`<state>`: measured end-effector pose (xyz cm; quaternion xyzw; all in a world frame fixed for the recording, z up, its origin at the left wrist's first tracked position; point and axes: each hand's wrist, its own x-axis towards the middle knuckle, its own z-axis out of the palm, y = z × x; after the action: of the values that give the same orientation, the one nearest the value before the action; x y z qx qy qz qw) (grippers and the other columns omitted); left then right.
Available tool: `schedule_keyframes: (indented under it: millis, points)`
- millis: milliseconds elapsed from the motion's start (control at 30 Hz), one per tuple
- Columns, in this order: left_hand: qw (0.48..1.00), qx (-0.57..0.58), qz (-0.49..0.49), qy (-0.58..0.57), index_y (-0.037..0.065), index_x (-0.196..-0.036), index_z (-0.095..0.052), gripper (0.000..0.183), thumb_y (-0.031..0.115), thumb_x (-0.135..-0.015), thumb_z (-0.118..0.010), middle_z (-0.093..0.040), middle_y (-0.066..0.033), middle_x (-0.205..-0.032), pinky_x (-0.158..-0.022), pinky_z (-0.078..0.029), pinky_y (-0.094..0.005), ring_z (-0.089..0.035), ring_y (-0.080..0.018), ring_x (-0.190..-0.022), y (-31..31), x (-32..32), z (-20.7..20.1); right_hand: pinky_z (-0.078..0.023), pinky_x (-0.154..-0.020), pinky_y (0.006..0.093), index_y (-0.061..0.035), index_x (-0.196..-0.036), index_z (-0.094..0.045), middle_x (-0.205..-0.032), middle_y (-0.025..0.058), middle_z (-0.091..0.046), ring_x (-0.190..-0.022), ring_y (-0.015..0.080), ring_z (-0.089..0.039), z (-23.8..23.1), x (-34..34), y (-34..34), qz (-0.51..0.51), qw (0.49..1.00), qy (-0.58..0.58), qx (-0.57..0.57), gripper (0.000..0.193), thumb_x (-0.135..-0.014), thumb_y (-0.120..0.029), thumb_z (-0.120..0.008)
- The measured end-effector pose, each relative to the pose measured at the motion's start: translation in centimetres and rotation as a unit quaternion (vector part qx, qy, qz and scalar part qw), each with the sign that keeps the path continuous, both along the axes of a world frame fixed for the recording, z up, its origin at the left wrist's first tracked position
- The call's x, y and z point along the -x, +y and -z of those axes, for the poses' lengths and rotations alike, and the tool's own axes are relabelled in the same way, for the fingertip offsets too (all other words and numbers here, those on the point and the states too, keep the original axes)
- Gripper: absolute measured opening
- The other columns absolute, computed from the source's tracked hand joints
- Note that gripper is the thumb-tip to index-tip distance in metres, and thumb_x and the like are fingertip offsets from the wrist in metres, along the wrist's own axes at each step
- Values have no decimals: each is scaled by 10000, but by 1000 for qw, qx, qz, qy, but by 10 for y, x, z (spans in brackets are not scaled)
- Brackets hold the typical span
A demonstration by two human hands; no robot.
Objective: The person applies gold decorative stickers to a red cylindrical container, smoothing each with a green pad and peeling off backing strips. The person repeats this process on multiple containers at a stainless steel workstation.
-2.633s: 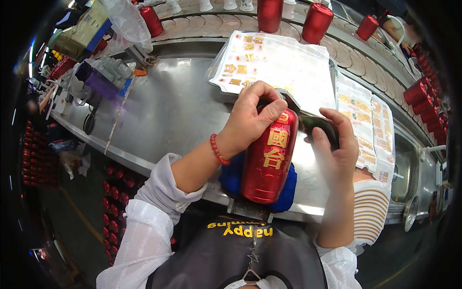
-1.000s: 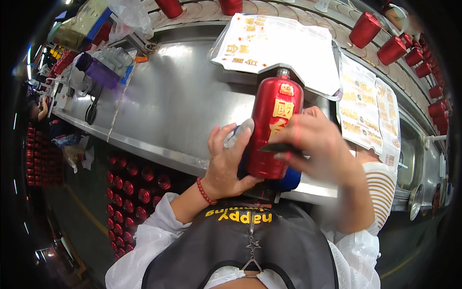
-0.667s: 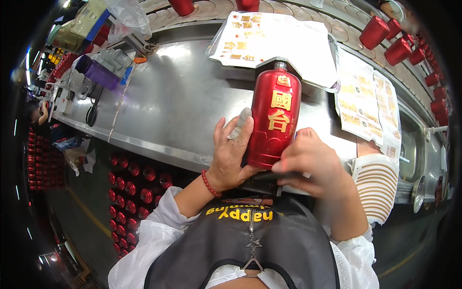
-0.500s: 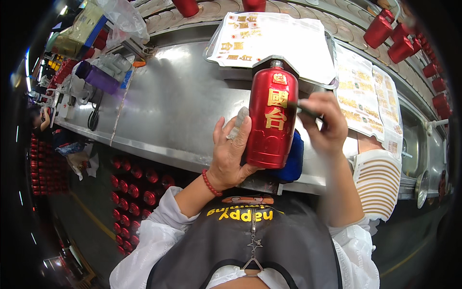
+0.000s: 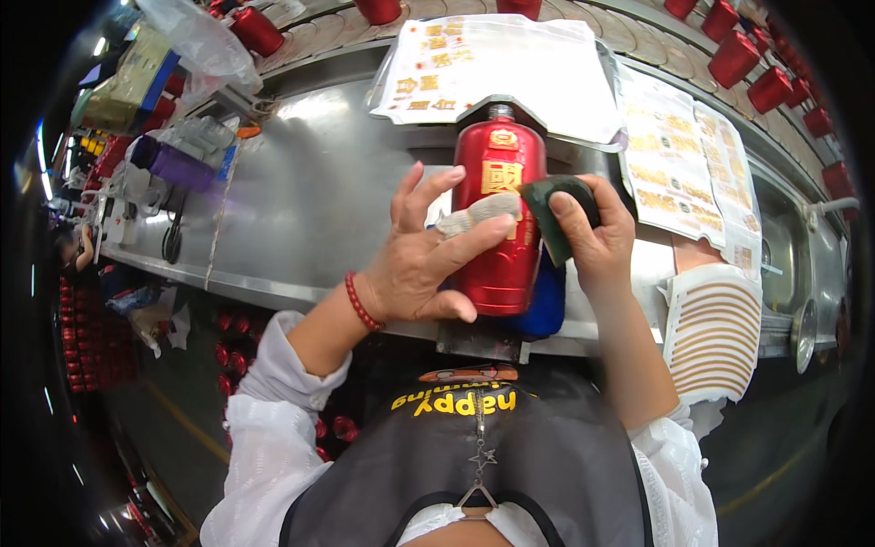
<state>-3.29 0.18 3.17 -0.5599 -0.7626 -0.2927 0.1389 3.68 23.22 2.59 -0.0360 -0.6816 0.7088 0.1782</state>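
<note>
A red bottle (image 5: pixel 499 278) with raised gold characters leans back on a dark holder (image 5: pixel 478 342) with a blue pad (image 5: pixel 550 314) beside its base. My left hand (image 5: pixel 410 255) reaches across from the left, fingers spread. Its off-white wrapped finger lies over the lower gold character and hides most of it. The thumb is near the bottle's lower left side. On the right, my right hand (image 5: pixel 603 239) pinches a dark green flat scraper (image 5: pixel 554 214), whose edge is close to the bottle's right side; whether they touch I cannot tell.
Behind the bottle, a tray carries white sheets (image 5: pixel 538 77) of gold characters. More sheets (image 5: pixel 674 173) lie to its right, above a sheet of gold strips (image 5: pixel 715 337). A purple bottle (image 5: pixel 173 162) and scissors (image 5: pixel 171 239) are at left. Red bottles (image 5: pixel 734 59) stand on the far conveyor.
My left hand has left the bottle's side and laid its wrapped finger across the front. The scraper in my right hand has turned, showing its flat face. Bottles on the conveyor have shifted.
</note>
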Motion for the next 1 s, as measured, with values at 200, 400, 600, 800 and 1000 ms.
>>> schedule_keyframes:
  millis: [200, 400, 600, 800, 1000]
  points:
    - [988, 75, 104, 91, 266, -1146, -719, 556, 647, -981, -348, -714, 68, -1013, -1211, -97, -573, -463, -206, -1204, 26, 10, -27, -487, -636, 265, -6, -1060, -658, -769, 49, -652, -683, 101, -569, -20, 2, 43, 108, 973, 58, -197, 183, -937, -141, -676]
    - [995, 11, 78, 62, 263, -1115, -752, 571, 639, -985, -342, -711, 95, -849, -1215, -54, -544, -515, -174, -1124, 34, 23, -26, -451, -1048, 409, -41, -984, -740, -1316, 218, -612, -1194, 369, -602, 23, 73, 246, 194, 799, -13, -568, 345, -782, 96, -497]
    - [996, -36, 63, 46, 284, -1110, -757, 576, 619, -1013, -298, -734, 115, -913, -1219, -17, -527, -498, -158, -1141, 32, 28, -9, -461, -994, 441, -99, -1238, -685, -1270, 200, -620, -1093, 386, -629, 66, 144, 368, 132, 640, -322, -685, 515, -825, -404, -730]
    - [997, -46, 63, 24, 299, -1085, -756, 564, 600, -1032, -282, -734, 126, -890, -1220, 8, -544, -481, -155, -1189, 32, 26, -8, -524, -843, 400, -98, -992, -717, -1031, 152, -700, -930, 305, -680, 64, 179, 386, 143, 675, -365, -626, 514, -764, -556, -772]
    - [997, -42, 62, 16, 307, -1102, -748, 539, 591, -1035, -294, -737, 123, -897, -1219, 10, -544, -474, -158, -1202, 31, 27, -8, -417, -1011, 434, -106, -977, -710, -1281, 204, -540, -1211, 354, -516, 61, 200, 372, 208, 634, -400, -628, 611, -706, -650, -779]
